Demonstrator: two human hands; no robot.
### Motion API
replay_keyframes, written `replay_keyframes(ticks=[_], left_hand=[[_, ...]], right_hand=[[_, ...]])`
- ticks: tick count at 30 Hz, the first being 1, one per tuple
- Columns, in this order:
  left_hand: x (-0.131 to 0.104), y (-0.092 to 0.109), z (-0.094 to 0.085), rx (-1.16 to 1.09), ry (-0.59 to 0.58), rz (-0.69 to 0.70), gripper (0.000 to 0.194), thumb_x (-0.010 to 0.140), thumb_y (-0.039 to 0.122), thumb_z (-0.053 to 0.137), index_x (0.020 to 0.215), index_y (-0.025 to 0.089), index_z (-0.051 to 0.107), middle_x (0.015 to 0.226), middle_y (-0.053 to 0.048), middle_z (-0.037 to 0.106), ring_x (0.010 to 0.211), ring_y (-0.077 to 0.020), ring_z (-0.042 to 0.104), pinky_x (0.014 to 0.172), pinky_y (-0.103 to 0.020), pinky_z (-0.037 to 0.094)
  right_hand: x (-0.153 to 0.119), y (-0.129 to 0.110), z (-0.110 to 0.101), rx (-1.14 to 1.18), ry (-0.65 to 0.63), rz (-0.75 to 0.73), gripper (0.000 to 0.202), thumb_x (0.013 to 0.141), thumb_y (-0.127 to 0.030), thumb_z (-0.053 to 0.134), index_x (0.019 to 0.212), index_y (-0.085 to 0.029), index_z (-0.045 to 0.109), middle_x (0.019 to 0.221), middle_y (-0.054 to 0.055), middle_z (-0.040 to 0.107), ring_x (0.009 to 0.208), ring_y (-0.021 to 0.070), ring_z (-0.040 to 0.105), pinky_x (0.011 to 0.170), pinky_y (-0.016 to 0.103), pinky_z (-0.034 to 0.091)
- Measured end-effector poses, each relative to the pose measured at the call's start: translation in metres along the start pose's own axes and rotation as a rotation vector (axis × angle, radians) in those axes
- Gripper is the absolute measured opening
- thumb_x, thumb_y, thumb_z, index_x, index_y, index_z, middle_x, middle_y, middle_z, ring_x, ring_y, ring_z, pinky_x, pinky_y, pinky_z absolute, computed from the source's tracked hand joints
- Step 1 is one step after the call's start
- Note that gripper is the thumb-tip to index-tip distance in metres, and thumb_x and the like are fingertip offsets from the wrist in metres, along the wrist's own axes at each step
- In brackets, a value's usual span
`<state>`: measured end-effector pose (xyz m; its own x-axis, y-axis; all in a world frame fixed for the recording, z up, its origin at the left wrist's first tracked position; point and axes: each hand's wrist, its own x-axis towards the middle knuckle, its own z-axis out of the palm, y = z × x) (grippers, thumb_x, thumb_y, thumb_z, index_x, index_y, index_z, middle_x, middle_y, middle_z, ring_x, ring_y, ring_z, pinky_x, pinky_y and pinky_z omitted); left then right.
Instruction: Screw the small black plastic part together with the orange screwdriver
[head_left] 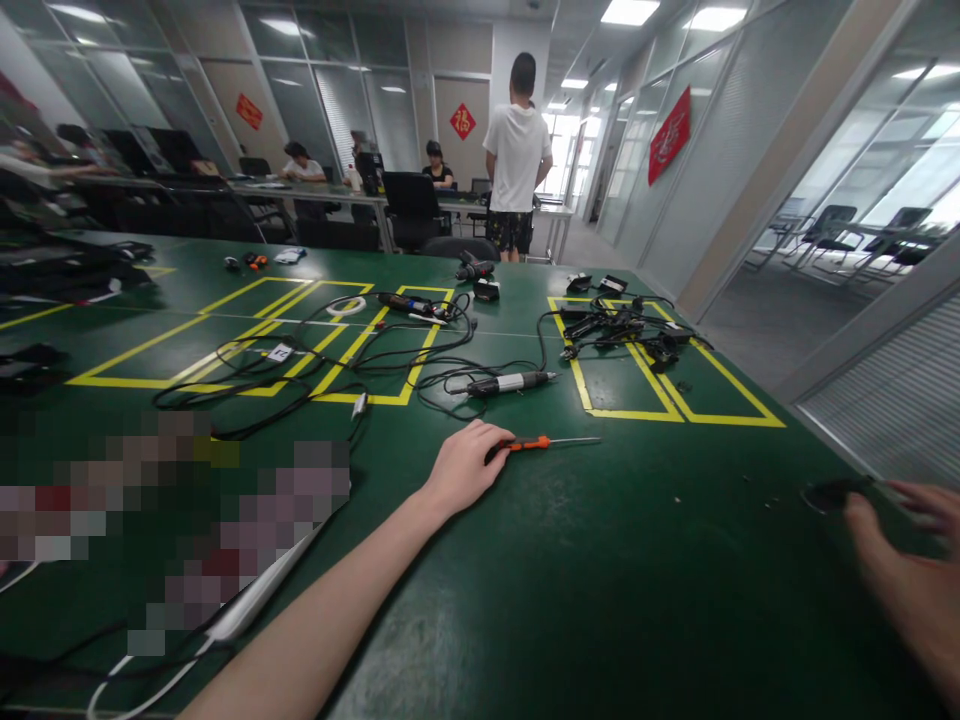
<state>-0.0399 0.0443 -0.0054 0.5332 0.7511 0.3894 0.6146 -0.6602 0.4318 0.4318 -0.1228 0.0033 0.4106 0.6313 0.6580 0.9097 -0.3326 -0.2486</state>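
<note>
My left hand rests on the green table with its fingers closed round the handle of a screwdriver. The screwdriver has an orange and black handle, and its thin metal shaft points right. At the right edge my right hand is blurred and partly out of frame. Its thumb and fingers are round a dark, flat-looking object, too smeared to name. A grey and black electric screwdriver with a cable lies just beyond my left hand.
Yellow tape outlines mark the green table. Black cables loop across its middle. Tangled black parts lie at the back right, and a drill lies farther back. A white power strip is left. A person stands beyond.
</note>
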Motion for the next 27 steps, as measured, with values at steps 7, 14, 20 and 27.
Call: replay_keyframes(ticks=[7, 14, 20, 27], left_hand=[[0.0, 0.0, 0.001, 0.0, 0.003, -0.009, 0.017, 0.095, 0.021, 0.054, 0.108, 0.023, 0.066, 0.107, -0.001, 0.071, 0.101, -0.0195, 0.061, 0.087, -0.034, 0.05], [0.0, 0.0, 0.001, -0.007, 0.013, -0.016, 0.018, 0.095, 0.022, 0.055, 0.109, 0.024, 0.066, 0.106, -0.001, 0.071, 0.1, -0.0188, 0.062, 0.086, -0.032, 0.05], [0.0, -0.001, 0.002, -0.005, 0.016, 0.001, 0.018, 0.096, 0.022, 0.054, 0.109, 0.023, 0.066, 0.105, -0.001, 0.071, 0.1, -0.0188, 0.062, 0.086, -0.032, 0.05], [0.0, -0.001, 0.002, -0.011, 0.022, 0.001, 0.018, 0.096, 0.021, 0.054, 0.109, 0.024, 0.066, 0.106, 0.0, 0.071, 0.099, -0.0184, 0.061, 0.085, -0.032, 0.05]], right_hand=[[0.009, -0.02, 0.025, -0.254, -0.344, -0.456, 0.048, 0.098, -0.042, 0.032, 0.116, -0.014, 0.067, 0.118, 0.015, 0.068, 0.103, 0.0312, 0.066, 0.074, 0.041, 0.058], [0.007, -0.001, 0.048, -0.169, -0.396, -0.438, 0.051, 0.096, -0.044, 0.035, 0.112, -0.013, 0.071, 0.12, 0.017, 0.067, 0.107, 0.0338, 0.064, 0.084, 0.049, 0.056], [0.009, -0.001, 0.048, -0.069, -0.4, -0.374, 0.043, 0.094, -0.043, 0.04, 0.104, -0.016, 0.072, 0.113, 0.014, 0.07, 0.101, 0.033, 0.066, 0.077, 0.046, 0.056], [0.018, -0.012, 0.046, 0.007, -0.476, -0.305, 0.039, 0.092, -0.047, 0.045, 0.104, -0.019, 0.07, 0.111, 0.013, 0.07, 0.1, 0.0324, 0.066, 0.077, 0.044, 0.055]])
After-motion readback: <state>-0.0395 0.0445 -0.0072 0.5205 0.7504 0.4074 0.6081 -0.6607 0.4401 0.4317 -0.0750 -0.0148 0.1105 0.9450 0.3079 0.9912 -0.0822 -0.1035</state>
